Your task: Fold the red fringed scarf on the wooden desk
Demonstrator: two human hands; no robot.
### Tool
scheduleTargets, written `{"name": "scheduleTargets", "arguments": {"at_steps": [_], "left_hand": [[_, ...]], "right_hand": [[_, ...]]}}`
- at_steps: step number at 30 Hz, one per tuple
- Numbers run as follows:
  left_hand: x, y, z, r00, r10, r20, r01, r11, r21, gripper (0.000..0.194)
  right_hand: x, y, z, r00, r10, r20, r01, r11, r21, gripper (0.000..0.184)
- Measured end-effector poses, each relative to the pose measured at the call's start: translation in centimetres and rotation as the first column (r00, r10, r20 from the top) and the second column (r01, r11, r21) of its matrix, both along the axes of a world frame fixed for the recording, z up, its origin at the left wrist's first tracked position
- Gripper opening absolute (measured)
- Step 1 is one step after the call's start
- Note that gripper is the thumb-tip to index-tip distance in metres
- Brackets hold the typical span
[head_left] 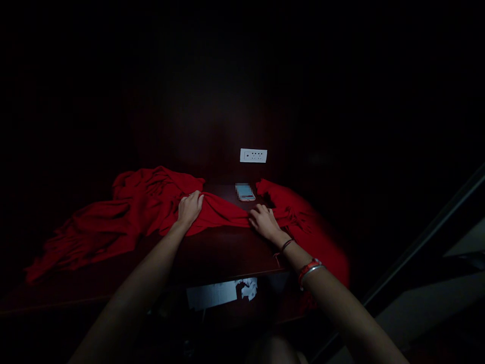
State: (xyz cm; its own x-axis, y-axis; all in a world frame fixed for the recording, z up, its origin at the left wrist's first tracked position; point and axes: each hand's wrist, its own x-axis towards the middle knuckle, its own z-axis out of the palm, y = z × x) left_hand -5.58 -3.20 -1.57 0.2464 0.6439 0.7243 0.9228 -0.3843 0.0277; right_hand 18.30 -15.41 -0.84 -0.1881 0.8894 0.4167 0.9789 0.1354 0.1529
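A red fringed shawl (223,215) lies bunched across a dark wooden surface, stretched in a narrow band between my two hands. My left hand (190,208) is closed round its upper edge, and a crumpled heap of the cloth spreads out to the left with tassels at the far end. At the other end of the band, my right hand (264,221) grips the cloth with curled fingers. More red cloth (303,217) lies beyond that hand, hanging over the front edge at right. Bracelets circle my right wrist.
A lit phone (245,192) lies on the surface (227,247) just behind the right hand. On the back wall is a white socket panel (253,155). Below the front edge are pale papers (212,294). A slanted dark frame stands at right; the surroundings are very dark.
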Motion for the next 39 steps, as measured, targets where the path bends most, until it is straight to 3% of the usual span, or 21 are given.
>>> {"name": "scheduleTargets", "arguments": {"at_steps": [6, 17, 25, 32, 39], "left_hand": [[-0.3, 0.2, -0.2, 0.999, 0.035, 0.013, -0.035, 0.999, -0.031, 0.03], [-0.1, 0.3, 0.0, 0.998, 0.059, -0.01, -0.06, 0.997, -0.054, 0.031], [-0.1, 0.4, 0.1, 0.999, 0.037, 0.022, -0.035, 0.998, -0.061, 0.031], [1.2, 0.0, 0.6, 1.0, -0.015, -0.006, 0.015, 0.999, -0.04, 0.028], [1.0, 0.5, 0.8, 0.997, 0.078, 0.007, -0.078, 0.997, 0.011, 0.029]], "right_hand": [[-0.3, 0.2, -2.4, 0.995, -0.093, -0.043, 0.094, 0.995, 0.015, 0.025], [0.6, 0.7, -1.8, 0.974, -0.124, -0.19, 0.16, 0.968, 0.192, 0.029], [0.9, 0.9, -1.9, 0.944, -0.137, -0.3, 0.194, 0.967, 0.168, 0.028], [1.5, 1.1, -2.1, 0.912, -0.067, -0.404, 0.143, 0.977, 0.161, 0.025], [2.2, 1.4, -2.0, 0.863, -0.018, -0.506, 0.151, 0.963, 0.224, 0.028]]}}
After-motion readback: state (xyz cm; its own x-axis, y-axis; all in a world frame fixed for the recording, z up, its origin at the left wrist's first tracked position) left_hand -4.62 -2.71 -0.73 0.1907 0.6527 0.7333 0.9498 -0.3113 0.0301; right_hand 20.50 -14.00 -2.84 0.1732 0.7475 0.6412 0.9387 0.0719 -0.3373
